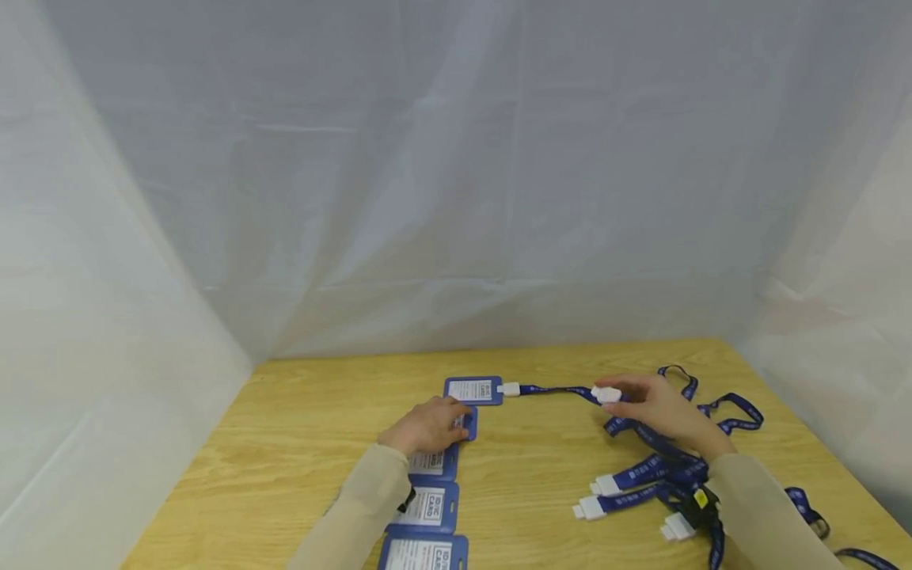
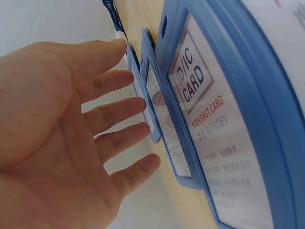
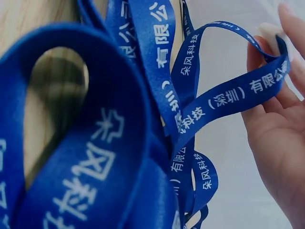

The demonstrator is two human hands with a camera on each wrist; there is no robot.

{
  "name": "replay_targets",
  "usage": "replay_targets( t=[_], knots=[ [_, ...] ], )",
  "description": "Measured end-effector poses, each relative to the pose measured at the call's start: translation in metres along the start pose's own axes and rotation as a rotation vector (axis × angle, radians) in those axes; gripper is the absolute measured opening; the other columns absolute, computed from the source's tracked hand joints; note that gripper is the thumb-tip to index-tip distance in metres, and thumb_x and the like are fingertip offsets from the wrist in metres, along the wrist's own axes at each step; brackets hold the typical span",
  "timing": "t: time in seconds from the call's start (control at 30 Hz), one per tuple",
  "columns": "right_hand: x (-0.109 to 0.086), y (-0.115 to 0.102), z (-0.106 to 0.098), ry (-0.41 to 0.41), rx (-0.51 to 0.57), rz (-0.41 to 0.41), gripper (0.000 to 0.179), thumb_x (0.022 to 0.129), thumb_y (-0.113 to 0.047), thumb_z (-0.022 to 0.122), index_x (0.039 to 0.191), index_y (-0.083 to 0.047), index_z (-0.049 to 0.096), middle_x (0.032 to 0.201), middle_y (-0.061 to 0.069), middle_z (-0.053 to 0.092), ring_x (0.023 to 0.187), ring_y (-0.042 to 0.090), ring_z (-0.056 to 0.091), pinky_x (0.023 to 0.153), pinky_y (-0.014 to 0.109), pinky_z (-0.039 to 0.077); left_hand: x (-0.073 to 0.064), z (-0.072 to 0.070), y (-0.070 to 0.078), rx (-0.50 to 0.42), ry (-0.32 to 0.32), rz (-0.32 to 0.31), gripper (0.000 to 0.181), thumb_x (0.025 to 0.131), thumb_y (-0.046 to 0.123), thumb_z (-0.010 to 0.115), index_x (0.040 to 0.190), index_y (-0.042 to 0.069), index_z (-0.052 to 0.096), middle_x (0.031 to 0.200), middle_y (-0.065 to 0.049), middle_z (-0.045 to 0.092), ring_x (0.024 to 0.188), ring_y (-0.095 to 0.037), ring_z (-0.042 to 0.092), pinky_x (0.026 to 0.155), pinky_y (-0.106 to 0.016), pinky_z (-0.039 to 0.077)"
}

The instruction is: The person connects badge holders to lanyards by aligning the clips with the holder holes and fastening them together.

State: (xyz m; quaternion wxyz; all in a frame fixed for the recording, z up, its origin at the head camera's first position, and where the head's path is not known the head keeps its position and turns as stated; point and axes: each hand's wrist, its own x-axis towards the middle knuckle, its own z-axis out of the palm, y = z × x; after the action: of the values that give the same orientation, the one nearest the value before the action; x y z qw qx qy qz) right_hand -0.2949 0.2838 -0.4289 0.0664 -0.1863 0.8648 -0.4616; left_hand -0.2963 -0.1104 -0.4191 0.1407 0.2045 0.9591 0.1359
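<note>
Right hand (image 1: 659,405) had a white clip (image 1: 607,394) pinched, blue lanyards (image 1: 644,473) tangled nearby; left hand (image 1: 426,426), fingers apart, kinda hid some badge holders (image 1: 450,495).

The left hand (image 2: 71,126) spreads its fingers (image 2: 115,112) beside blue card holders (image 2: 245,114) on wood (image 2: 185,205).

Lanyards (image 3: 238,98) blue, wht-lettered; clips (image 1: 606,484) wht; holders (image 1: 452,495) blue; table (image 1: 527,475) yel-brn woodgrain.

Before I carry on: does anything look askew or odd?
Only the lanyards on the right: their straps cross and overlap in a messy heap, unlike the cards, which form a rough column. No damage shows.
</note>
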Motion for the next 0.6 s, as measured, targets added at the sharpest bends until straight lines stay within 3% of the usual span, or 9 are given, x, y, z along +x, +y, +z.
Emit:
replay_targets(
  t=[0.17,0.4,0.6],
  knots=[
    [-0.001,-0.002,0.003,0.031,-0.03,0.001,0.046,0.096,-0.035,0.07,0.136,-0.015,0.062,0.143,0.017,0.058,0.126,0.039,0.059,0.097,0.05,0.056,-0.001,0.0,-0.001,-0.008,0.006,-0.013,0.045,0.101,0.033,0.061,0.143,0.015,0.058,0.152,-0.009,0.049,0.142,-0.033,0.043,0.118,-0.056,0.036],
    [0.0,-0.005,0.006,0.058,-0.091,0.01,0.058,0.099,-0.042,0.063,0.145,-0.009,0.052,0.147,0.022,0.052,0.132,0.046,0.052,0.098,0.057,0.053,-0.003,0.0,-0.004,-0.017,0.021,0.01,0.045,0.102,0.032,0.061,0.143,0.014,0.058,0.153,-0.011,0.048,0.143,-0.035,0.042,0.119,-0.056,0.035],
    [0.002,-0.006,0.009,0.095,-0.192,0.014,0.058,0.099,-0.049,0.06,0.141,-0.009,0.057,0.146,0.02,0.054,0.129,0.044,0.054,0.098,0.057,0.054,-0.006,-0.001,-0.012,-0.03,0.025,0.037,0.044,0.103,0.029,0.06,0.143,0.012,0.057,0.154,-0.014,0.047,0.144,-0.038,0.041,0.119,-0.056,0.035]
  ],
)
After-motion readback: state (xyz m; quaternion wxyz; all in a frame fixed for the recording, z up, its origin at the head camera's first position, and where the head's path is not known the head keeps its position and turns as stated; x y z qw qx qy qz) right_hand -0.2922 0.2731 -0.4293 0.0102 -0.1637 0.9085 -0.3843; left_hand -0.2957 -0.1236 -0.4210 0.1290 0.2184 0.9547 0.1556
